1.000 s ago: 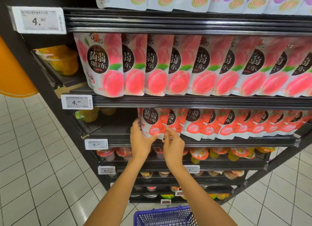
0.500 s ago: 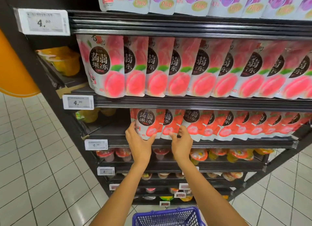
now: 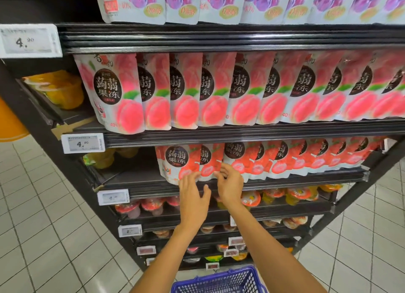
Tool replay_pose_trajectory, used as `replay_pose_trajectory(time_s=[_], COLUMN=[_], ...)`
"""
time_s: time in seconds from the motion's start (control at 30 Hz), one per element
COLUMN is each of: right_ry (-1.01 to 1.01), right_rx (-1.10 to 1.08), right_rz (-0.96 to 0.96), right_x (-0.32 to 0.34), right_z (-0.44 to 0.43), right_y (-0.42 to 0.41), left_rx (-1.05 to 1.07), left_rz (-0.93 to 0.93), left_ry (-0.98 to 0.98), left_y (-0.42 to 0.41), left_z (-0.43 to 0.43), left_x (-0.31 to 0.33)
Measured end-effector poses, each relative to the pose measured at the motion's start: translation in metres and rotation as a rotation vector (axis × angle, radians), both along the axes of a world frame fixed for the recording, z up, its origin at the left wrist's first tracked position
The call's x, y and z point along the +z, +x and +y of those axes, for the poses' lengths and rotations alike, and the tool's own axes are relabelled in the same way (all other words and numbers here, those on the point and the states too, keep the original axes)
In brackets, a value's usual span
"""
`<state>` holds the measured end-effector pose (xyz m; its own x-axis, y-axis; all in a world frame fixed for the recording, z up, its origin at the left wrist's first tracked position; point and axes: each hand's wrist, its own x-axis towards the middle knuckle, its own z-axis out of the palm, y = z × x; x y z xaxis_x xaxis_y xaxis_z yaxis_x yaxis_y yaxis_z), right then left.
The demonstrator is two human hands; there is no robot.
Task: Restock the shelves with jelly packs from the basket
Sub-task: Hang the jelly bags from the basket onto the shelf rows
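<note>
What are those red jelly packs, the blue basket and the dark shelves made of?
Red jelly packs: seemingly thin plastic film pouches, glossy; light glints on their printed faces.
Blue basket: probably moulded plastic, an open lattice in one even colour.
Shelves: dark, likely painted metal, though the ribbed front strips could be plastic; they show a dull sheen.
</note>
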<state>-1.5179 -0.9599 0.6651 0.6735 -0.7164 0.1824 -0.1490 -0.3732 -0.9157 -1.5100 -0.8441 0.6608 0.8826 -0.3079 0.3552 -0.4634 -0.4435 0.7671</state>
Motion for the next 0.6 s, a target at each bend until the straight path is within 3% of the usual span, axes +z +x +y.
replay_pose_trajectory(time_s=[0.1,0.3,0.4,0.6], right_ry=[0.018,0.12,0.14,-0.005], right_rx=[0.01,-0.314,-0.333,-0.243], right_rz=[-0.055,-0.235,-0.182,0.01], right_x=[0.002,-0.007,-0.01,-0.012], right_z=[-0.003,-0.025,-0.039,-0.046], right_y=[-0.013,-0.051,-0.056,-0.051], left_rx=[-0.017,-0.032,-0.009,-0.001], left_rz=[-0.086,-0.354,-0.441,-0.397], left_ry=[0.182,0.469,0.569,0.786], left_y=[-0.001,-0.005,-0.006,-0.006], left_z=[0.0,0.001,-0.005,-0.013], left_x=[-0.005,-0.021,-0.03,-0.041])
